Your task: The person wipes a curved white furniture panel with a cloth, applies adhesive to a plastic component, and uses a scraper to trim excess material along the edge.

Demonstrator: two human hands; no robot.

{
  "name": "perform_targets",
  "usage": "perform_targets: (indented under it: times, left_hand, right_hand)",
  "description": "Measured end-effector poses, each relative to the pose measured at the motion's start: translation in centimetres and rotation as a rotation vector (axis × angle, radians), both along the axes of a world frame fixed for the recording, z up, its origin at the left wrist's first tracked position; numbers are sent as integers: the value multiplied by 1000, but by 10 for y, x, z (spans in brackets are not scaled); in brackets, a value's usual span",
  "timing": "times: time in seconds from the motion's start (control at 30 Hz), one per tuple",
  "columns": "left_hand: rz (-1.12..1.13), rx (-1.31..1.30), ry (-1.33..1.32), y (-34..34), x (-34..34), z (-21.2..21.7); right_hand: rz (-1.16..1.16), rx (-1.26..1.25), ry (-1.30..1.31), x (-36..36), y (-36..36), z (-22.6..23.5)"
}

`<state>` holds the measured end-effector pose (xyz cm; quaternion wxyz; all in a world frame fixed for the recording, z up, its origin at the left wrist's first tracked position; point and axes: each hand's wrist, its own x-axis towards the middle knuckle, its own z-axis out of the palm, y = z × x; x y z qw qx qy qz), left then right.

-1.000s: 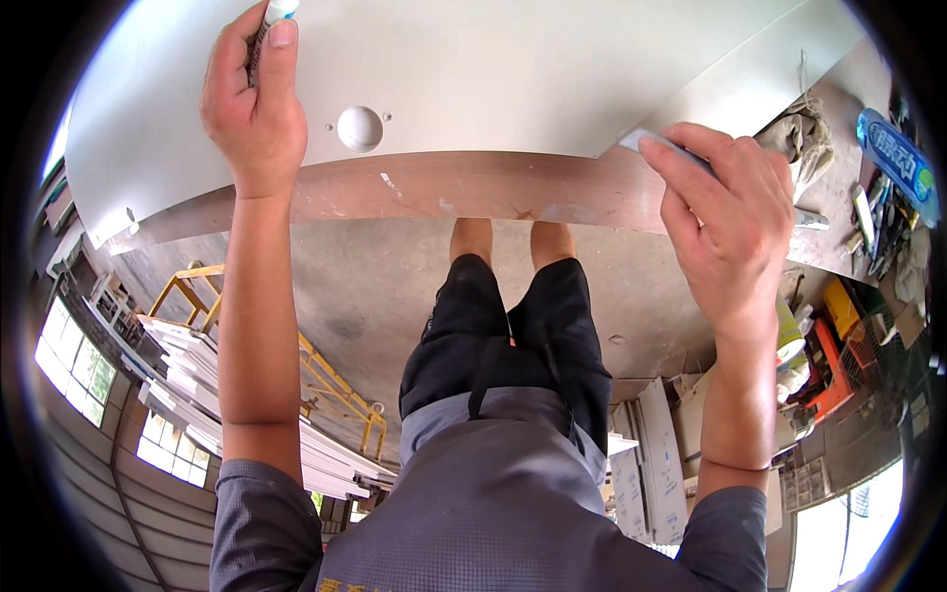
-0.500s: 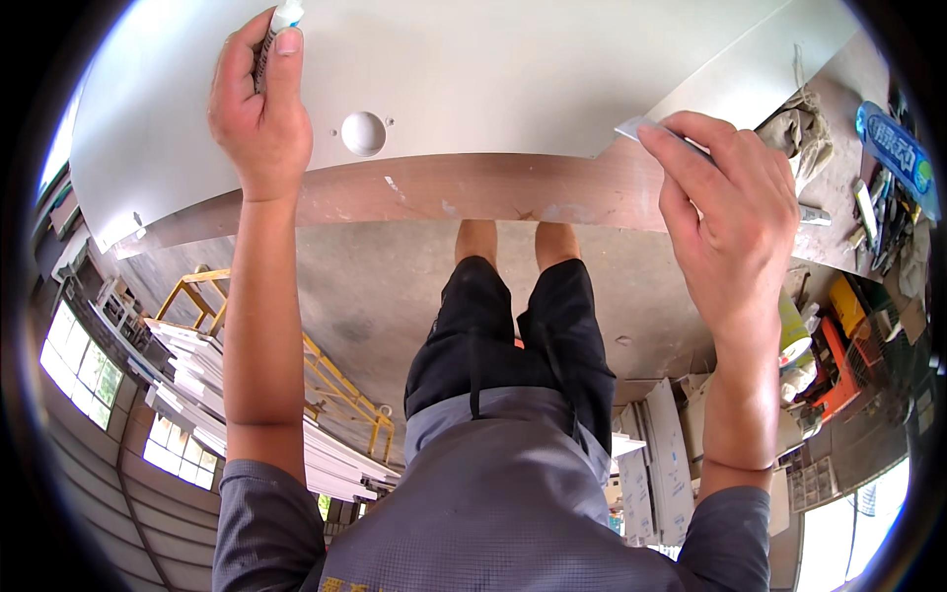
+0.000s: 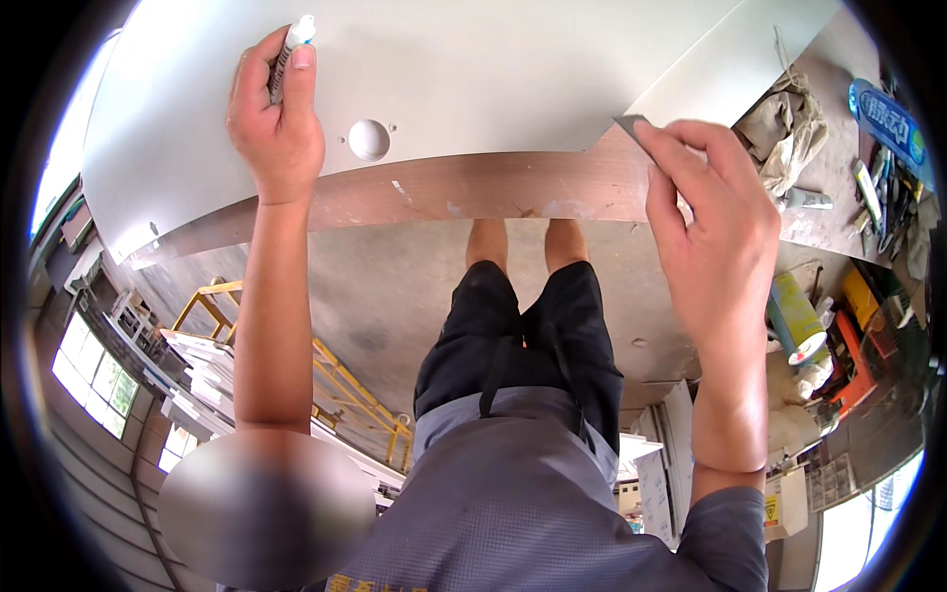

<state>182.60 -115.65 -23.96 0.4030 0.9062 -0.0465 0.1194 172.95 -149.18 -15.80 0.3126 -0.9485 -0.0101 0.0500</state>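
Observation:
My left hand (image 3: 276,133) is closed around a small white tube (image 3: 300,34), its white nozzle pointing up past the thumb. That hand is over the large white panel (image 3: 493,79), left of a round recess (image 3: 369,140) with a small hole on either side. Between the thumb and fingers of my right hand (image 3: 715,222) is a thin, flat scraper blade (image 3: 629,126). Its tip lies over the corner where the panel's front edge steps; whether it touches cannot be seen. Beneath the panel, a brown board (image 3: 434,192) shows along the near edge.
Right of the panel lie a crumpled beige cloth (image 3: 781,128), a grey tube (image 3: 809,199), a blue-labelled bottle (image 3: 893,133) and several hand tools. A green can (image 3: 797,318) stands lower right. At lower left is a yellow metal frame (image 3: 365,400).
The view has shifted slightly. My right hand has turned the blade, so its tip now points more up and left and it looks darker. My left hand keeps its hold on the tube.

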Motion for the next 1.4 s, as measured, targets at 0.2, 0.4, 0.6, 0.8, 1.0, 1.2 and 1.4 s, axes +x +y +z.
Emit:
perform_targets:
  times: [0.2, 0.4, 0.6, 0.8, 1.0, 1.2, 1.4]
  left_hand:
    - [-14, 6, 2, 0, 0, 2]
    - [-13, 31, -4, 4, 1, 3]
    - [10, 143, -2, -2, 3, 7]
    - [-569, 143, -13, -37, -13, 25]
    - [-1004, 327, 198, -130, -20, 50]
    - [-1073, 468, 228, -134, -29, 61]
    - [-1083, 574, 292, -127, -48, 78]
  right_hand:
    - [25, -58, 8, 3, 4, -9]
    - [111, -91, 70, -1, 17, 1]
    - [193, 271, 235, -52, 26, 9]
    - [-35, 532, 495, -131, 38, -3]
    - [-189, 574, 585, -155, 31, -3]
    - [-257, 596, 565, -162, 28, -8]
    - [-271, 603, 523, -169, 28, -9]
